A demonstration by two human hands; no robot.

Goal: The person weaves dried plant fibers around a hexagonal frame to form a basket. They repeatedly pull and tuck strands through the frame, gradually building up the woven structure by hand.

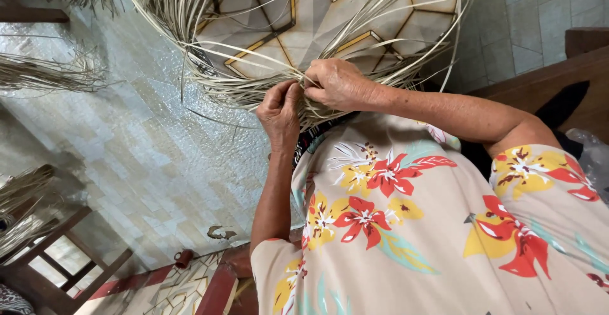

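Item: woven straw piece [254, 90], pale, being worked at the lap; a dense plaited band is being held where the two hands meet, while long loose strands [190, 4] are being left fanning outward beyond the grip, so the weaving is judged part done, with much strand length unworked.

Left hand [280, 111]: fingers being pressed together, pinching a few strands at the band's edge; right hand [338, 83]: being closed over the band just beside the left, thumb and fingers clamping straw.

Surroundings: patterned tiled floor [304, 10] being seen past the grip through the strands; floral garment [406, 226] lying nearest the wearer, under the forearms; wooden chair frame [63, 264] standing well apart, left of the grip; open room being left beyond the strands; wooden bench edge [539, 80] closing in on the right.
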